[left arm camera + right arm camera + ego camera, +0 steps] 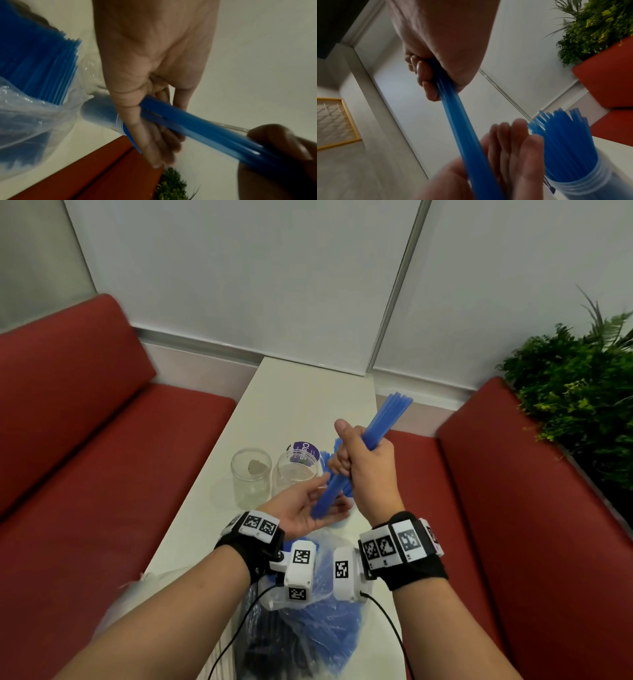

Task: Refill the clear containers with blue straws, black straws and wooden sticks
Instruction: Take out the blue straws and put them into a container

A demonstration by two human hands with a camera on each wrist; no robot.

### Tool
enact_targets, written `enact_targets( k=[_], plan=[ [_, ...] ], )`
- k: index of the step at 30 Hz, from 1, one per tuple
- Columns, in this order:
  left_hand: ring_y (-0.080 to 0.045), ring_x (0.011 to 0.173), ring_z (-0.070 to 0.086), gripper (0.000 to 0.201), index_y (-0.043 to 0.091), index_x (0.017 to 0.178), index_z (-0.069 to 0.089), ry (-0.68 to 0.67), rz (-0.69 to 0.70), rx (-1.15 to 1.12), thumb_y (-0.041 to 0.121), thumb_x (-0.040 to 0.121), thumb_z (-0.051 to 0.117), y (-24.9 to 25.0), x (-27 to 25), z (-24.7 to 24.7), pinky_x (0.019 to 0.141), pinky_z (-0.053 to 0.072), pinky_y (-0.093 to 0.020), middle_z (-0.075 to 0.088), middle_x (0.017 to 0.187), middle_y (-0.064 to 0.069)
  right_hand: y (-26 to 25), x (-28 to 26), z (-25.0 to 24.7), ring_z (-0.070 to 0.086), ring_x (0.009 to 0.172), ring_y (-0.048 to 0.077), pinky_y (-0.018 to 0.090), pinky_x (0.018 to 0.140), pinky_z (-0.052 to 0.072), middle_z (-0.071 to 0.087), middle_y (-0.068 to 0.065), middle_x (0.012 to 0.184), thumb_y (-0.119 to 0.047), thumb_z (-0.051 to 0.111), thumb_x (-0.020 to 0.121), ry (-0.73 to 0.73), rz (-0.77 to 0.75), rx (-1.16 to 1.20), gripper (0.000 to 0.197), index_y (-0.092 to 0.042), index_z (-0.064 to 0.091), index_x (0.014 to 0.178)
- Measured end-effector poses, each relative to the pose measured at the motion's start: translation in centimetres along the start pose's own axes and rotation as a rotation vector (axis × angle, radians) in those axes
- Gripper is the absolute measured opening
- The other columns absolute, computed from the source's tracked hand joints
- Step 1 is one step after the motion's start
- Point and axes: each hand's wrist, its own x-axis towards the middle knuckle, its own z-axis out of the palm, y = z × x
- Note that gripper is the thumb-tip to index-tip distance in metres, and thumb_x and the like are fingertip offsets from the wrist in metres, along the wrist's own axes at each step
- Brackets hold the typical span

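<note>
My right hand [358, 460] grips a bundle of blue straws [376, 426] around its middle and holds it slanted above the white table [301, 402]. The bundle's lower ends rest against the palm of my left hand [305, 505], which lies palm up with straight fingers [513, 146]. Two empty clear jars [251, 477] [296, 474] stand left of the hands. Behind the hands a third clear container [583, 180] holds several blue straws [561, 135]. In the left wrist view the bundle [197, 129] crosses my left hand's fingers [159, 151].
A clear plastic bag [318, 628] of blue and black straws lies at the table's near edge, under my wrists. A round purple label [305, 451] shows behind the second jar. Red bench seats [102, 474] [513, 508] flank the narrow table. A green plant [579, 388] stands at the right.
</note>
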Motion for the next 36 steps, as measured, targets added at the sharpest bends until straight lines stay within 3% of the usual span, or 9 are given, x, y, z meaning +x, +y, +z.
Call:
enact_targets(
  k=[6, 8, 10, 14, 18, 23, 29, 33, 36],
  plan=[
    [-0.029, 0.085, 0.071, 0.031, -0.002, 0.089, 0.067, -0.002, -0.051, -0.021, 0.028, 0.092, 0.065, -0.5, -0.3, 0.7, 0.072, 0.062, -0.038, 0.068, 0.091, -0.017, 0.0, 0.0, 0.5, 0.029, 0.044, 0.017, 0.029, 0.05, 0.037, 0.031, 0.001, 0.051, -0.031, 0.075, 0.092, -0.053, -0.023, -0.04, 0.049, -0.022, 0.041, 0.057],
    [-0.022, 0.066, 0.07, 0.022, 0.001, 0.091, 0.065, 0.013, -0.075, -0.015, 0.021, 0.095, 0.059, -0.5, -0.4, 0.9, 0.054, 0.06, -0.027, 0.065, 0.077, -0.012, 0.5, -0.2, 0.5, 0.029, 0.045, 0.017, 0.029, 0.05, 0.035, 0.031, 0.001, 0.051, -0.03, 0.074, 0.093, -0.044, -0.011, -0.056, 0.049, -0.022, 0.041, 0.058],
    [-0.008, 0.039, 0.051, 0.015, 0.007, 0.094, 0.062, 0.066, -0.095, 0.079, 0.018, 0.098, 0.053, -0.6, -0.4, 0.3, 0.03, 0.037, -0.013, 0.054, 0.061, -0.006, 0.8, -0.2, 0.1, 0.031, 0.046, 0.017, 0.029, 0.05, 0.035, 0.033, 0.0, 0.052, -0.031, 0.074, 0.093, -0.073, 0.014, -0.071, 0.048, -0.023, 0.043, 0.058],
    [-0.003, 0.029, 0.027, 0.02, 0.011, 0.094, 0.06, 0.088, -0.102, 0.146, 0.023, 0.102, 0.046, -0.3, 0.1, -1.4, 0.024, 0.018, -0.013, 0.043, 0.051, 0.0, 0.3, 0.1, -0.4, 0.045, 0.051, 0.02, 0.031, 0.058, 0.045, 0.047, 0.002, 0.055, -0.032, 0.076, 0.092, -0.173, 0.028, -0.163, 0.045, -0.023, 0.049, 0.057],
    [-0.003, 0.03, 0.027, 0.017, 0.01, 0.098, 0.057, 0.093, -0.09, 0.173, 0.025, 0.101, 0.048, 0.1, 0.5, -3.3, 0.026, 0.017, -0.012, 0.043, 0.05, 0.0, -2.1, 1.3, -2.1, 0.067, 0.071, 0.027, 0.032, 0.075, 0.056, 0.07, 0.011, 0.073, -0.035, 0.074, 0.093, -0.236, -0.013, -0.408, 0.033, -0.022, 0.063, 0.064],
    [-0.002, 0.03, 0.027, 0.022, 0.009, 0.097, 0.054, 0.131, -0.077, 0.254, 0.028, 0.103, 0.043, 0.1, 1.5, -5.2, 0.024, 0.017, -0.013, 0.046, 0.053, 0.0, -3.7, 1.7, -4.8, 0.058, 0.058, 0.021, 0.027, 0.053, 0.045, 0.066, 0.02, 0.07, -0.032, 0.073, 0.09, -0.42, 0.211, -0.716, 0.021, -0.012, 0.075, 0.082],
    [-0.01, 0.04, 0.046, 0.035, 0.003, 0.086, 0.059, 0.288, 0.067, 0.304, 0.031, 0.103, 0.046, -0.5, 3.3, -5.5, 0.034, 0.033, -0.016, 0.057, 0.063, -0.008, -3.2, 3.2, -5.8, 0.066, 0.054, 0.024, 0.025, 0.06, 0.056, 0.07, 0.025, 0.07, -0.019, 0.074, 0.089, -0.322, 0.222, -0.706, 0.017, -0.003, 0.076, 0.086],
    [-0.024, 0.065, 0.063, 0.031, -0.004, 0.089, 0.064, 0.453, 0.139, 0.758, 0.022, 0.101, 0.052, -0.7, 3.8, -6.8, 0.059, 0.052, -0.03, 0.065, 0.082, -0.019, -3.1, 5.7, -7.6, 0.066, 0.054, 0.021, 0.024, 0.059, 0.056, 0.072, 0.021, 0.072, -0.016, 0.075, 0.09, -0.213, 0.238, -0.771, 0.014, -0.004, 0.074, 0.084],
    [-0.025, 0.083, 0.066, 0.022, -0.002, 0.093, 0.072, 0.439, 0.204, 1.49, 0.011, 0.094, 0.054, -1.1, 3.6, -7.6, 0.078, 0.053, -0.034, 0.071, 0.093, -0.015, -2.3, 7.8, -8.6, 0.065, 0.051, 0.019, 0.023, 0.057, 0.054, 0.071, 0.015, 0.066, -0.015, 0.074, 0.091, -0.117, 0.237, -0.83, 0.012, -0.005, 0.072, 0.083]
  ],
)
